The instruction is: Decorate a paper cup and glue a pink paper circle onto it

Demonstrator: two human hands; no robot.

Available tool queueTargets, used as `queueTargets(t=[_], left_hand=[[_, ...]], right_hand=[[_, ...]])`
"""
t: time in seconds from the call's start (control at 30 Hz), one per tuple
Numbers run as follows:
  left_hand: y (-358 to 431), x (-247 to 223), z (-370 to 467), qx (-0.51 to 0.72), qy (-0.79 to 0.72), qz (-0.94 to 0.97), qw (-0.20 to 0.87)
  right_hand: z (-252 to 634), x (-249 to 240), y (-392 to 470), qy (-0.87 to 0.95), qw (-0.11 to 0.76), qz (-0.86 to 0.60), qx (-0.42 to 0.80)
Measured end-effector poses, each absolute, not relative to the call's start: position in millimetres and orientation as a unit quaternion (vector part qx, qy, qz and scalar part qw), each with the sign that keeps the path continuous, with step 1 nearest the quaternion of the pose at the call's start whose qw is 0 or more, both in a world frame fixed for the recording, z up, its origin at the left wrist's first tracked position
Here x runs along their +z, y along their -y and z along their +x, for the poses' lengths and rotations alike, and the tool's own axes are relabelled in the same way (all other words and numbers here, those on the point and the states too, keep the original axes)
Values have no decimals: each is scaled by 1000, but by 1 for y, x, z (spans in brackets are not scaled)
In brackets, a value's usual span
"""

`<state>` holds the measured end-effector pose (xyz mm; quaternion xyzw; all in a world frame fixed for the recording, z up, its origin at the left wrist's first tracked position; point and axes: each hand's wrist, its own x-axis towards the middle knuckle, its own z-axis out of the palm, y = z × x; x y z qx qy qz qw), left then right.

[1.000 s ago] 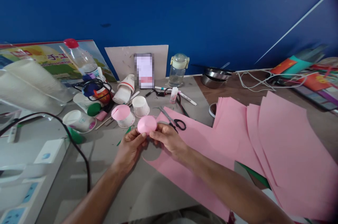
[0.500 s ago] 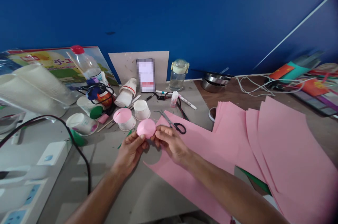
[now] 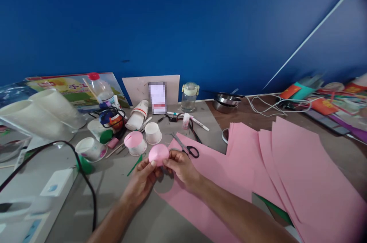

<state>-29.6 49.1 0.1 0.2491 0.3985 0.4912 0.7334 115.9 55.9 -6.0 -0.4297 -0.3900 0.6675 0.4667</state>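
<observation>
A small round piece of pink paper (image 3: 158,154), shaped like a shallow cone, is held up over the desk. My left hand (image 3: 143,178) pinches its lower left edge between thumb and fingers. On its right edge, my right hand (image 3: 182,166) is closed with thumb and fingertips. Just behind stand a paper cup with a pink paper top (image 3: 135,143) and a plain white paper cup (image 3: 153,133). Scissors with black handles (image 3: 190,150) lie on a large pink sheet (image 3: 206,174) beside my right hand. That sheet has a curved cut-out under my hands.
More pink sheets (image 3: 304,170) are stacked at the right. Behind are a phone (image 3: 157,98), a glass jar (image 3: 189,98), a glue bottle (image 3: 186,120) and metal bowls (image 3: 226,102). A black cable (image 3: 93,197), a tipped cup (image 3: 91,149) and a power strip (image 3: 57,182) are at left.
The camera view has tilted up, so the desk sits lower in the picture. My right thumb has come forward onto the front of the pink paper; both hands still hold it.
</observation>
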Motion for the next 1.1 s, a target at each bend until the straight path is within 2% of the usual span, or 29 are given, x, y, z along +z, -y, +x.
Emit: queueTargets(t=[0.3,0.7,1.1], left_hand=[[-49,6,-25,490,-425,248,720],[-52,-6,-25,498,-446,250,700],[-50,-1,-21,488,-456,241,704]], right_hand=[[109,-5,-58,423,469,-474,614],[109,-3,-55,390,488,-425,655],[111,-2,-56,427,491,-458,605]])
